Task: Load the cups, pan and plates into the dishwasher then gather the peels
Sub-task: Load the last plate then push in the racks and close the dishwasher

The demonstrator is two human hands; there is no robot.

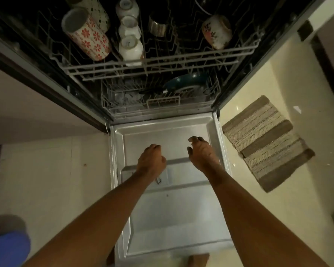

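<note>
Fingers loosely curled and holding nothing, the left hand [151, 160] and the right hand [201, 153] hang side by side above the lowered grey steel dishwasher door [174, 214]. In the grey wire upper rack [152, 65] lie a tall white cup with red flowers [87, 35], a second patterned cup behind it [93, 8], three small white cups in a row [130, 47], a steel cup [157, 26] and a floral mug [217, 31] to the right. The wire lower rack [162, 103] holds a dark teal pan [183, 81] tilted over a white plate [189, 89]. A striped brown woven mat [266, 143] lies on the cream floor [46, 180], right of the door.
</note>
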